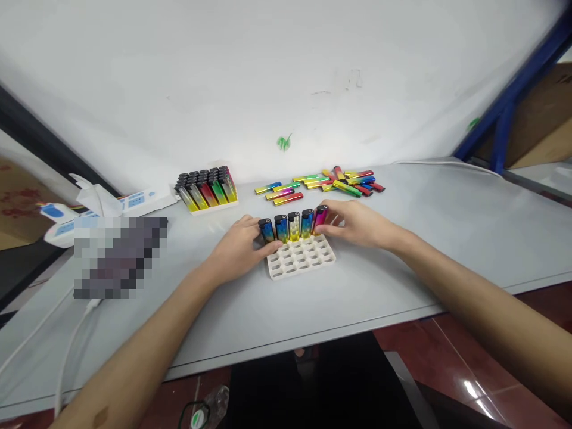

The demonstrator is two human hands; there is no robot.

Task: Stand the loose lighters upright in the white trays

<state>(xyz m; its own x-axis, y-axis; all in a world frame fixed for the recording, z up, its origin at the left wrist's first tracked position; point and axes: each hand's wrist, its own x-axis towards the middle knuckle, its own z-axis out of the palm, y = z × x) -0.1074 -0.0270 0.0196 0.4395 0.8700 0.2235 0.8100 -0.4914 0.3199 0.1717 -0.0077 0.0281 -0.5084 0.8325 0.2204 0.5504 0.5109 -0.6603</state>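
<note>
A white lighter tray (301, 259) with rows of slots lies on the table. Along its far row stand several lighters, among them a yellow-and-clear lighter (294, 226) in the middle. My left hand (236, 247) grips the tray's left end, its thumb over the slots and beside the leftmost blue lighter (267, 230); its other fingertips are hidden behind. At the right end, my right hand (351, 223) pinches a pink lighter (320, 219) between thumb and fingers. That lighter stands upright, leaning slightly right. Whether its base is fully seated cannot be seen.
Loose colourful lighters (348, 182) lie at the back by the wall. A filled lighter tray (208, 190) stands at back left. Further left are a power strip (138, 202) and a pixelated dark object (120, 256) with white cables.
</note>
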